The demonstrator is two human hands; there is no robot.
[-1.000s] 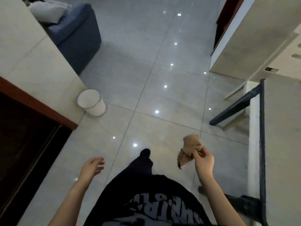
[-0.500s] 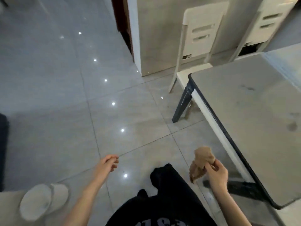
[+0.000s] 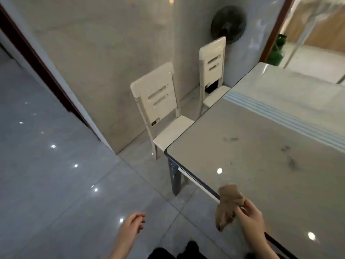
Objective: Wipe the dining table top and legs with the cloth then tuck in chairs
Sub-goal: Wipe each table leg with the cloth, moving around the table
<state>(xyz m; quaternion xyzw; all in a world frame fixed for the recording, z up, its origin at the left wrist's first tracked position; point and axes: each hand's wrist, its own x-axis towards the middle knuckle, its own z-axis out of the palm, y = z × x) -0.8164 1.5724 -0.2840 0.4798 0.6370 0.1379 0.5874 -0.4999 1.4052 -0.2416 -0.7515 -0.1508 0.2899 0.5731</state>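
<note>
The dining table (image 3: 261, 150) fills the right side, its glossy grey top marked with dark smudges, and one dark leg (image 3: 175, 179) shows at its near left corner. My right hand (image 3: 252, 219) pinches a crumpled tan cloth (image 3: 228, 204) just over the table's near edge. My left hand (image 3: 131, 228) hangs over the floor with fingers loosely curled, holding nothing. Two cream chairs stand along the table's far side: the nearer chair (image 3: 160, 109) with its seat partly under the corner, the farther chair (image 3: 212, 71) beside the wall.
Shiny grey floor tiles (image 3: 65, 174) spread to the left. A wall with a dark door frame (image 3: 43, 71) runs behind the chairs. A black fan (image 3: 228, 25) stands behind the farther chair, and a green plant (image 3: 277, 51) sits past the table's far corner.
My view has swung right, from the floor and bin to the table and chairs. My right hand has carried the cloth up over the table's near edge. My left hand stays idle.
</note>
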